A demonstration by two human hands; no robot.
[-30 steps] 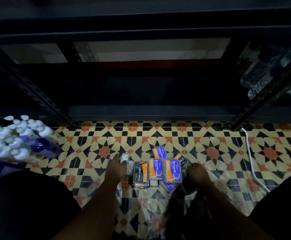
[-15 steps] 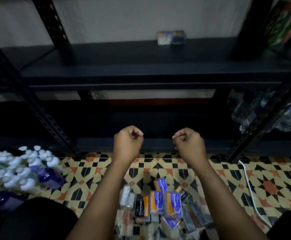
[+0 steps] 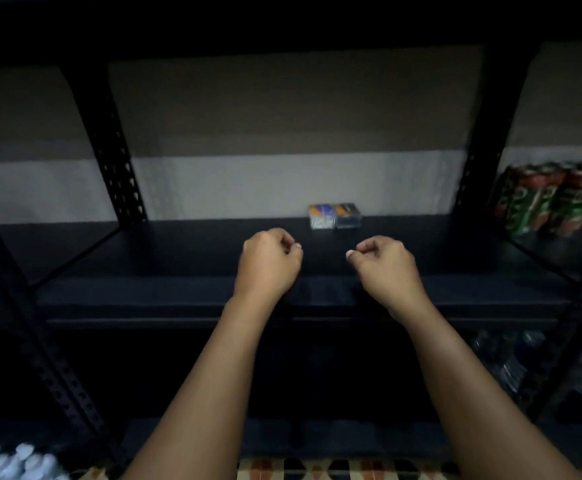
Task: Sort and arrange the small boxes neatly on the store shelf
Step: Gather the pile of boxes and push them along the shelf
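Head view: both arms reach up over the front edge of the dark metal shelf point(image 3: 178, 258). The left hand point(image 3: 269, 259) and the right hand point(image 3: 385, 263) hang over the board with fingers curled in toward the palm, thumb tip meeting the forefinger. Whether either pinches something small cannot be told; nothing shows between the fingertips, and the light is poor.

2 small boxes point(image 3: 334, 215) stand side by side, touching, at the back of the shelf against the pale wall point(image 3: 248, 181), beyond and between the 2 hands, a little nearer the right one. The left box shows orange and blue on top, the right one orange over a darker body.

Judged from the task, the step is placing further boxes next to this pair. To do it well, set each new box flush against the row, faces turned the same way, like colours together, and keep the line square to the back edge.

No writing is legible here: the box labels are blurred. At the right, green and red packs point(image 3: 552, 199) sit on a neighbouring shelf, print unreadable. White-capped bottles point(image 3: 9, 462) show at lower left, and patterned floor tile point(image 3: 334, 469) along the bottom.
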